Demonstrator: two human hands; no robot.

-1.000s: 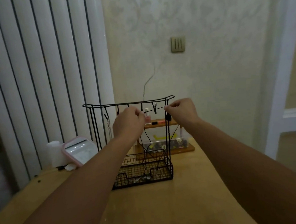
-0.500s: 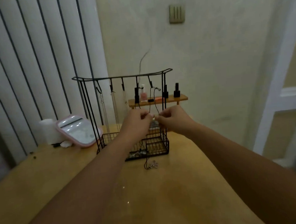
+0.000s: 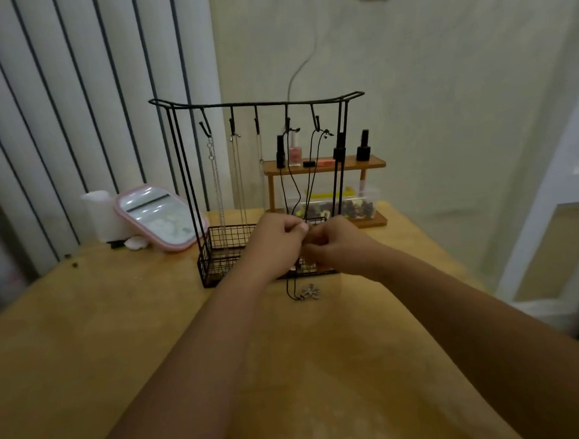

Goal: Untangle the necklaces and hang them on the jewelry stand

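— Cord point(image 3: 287, 185) status?
— Black cord hangs from the stand point(image 3: 256, 102); left hand point(image 3: 276, 244) and right hand point(image 3: 338, 246) fingers curl, pinching it together. Pendant point(image 3: 309, 292) lies on the counter point(image 3: 118, 334) just below them.
— Advice?
— Tease knots gently; don't yank the hook.

2 bare forearms, no sleeves in view, left hand point(image 3: 276, 244), right hand point(image 3: 338, 250)

Counted two hands point(image 3: 276, 244), one jewelry stand point(image 3: 256, 102), five hanging necklaces point(image 3: 215, 176), three black bottles point(image 3: 363, 147), one mirror point(image 3: 159, 216).
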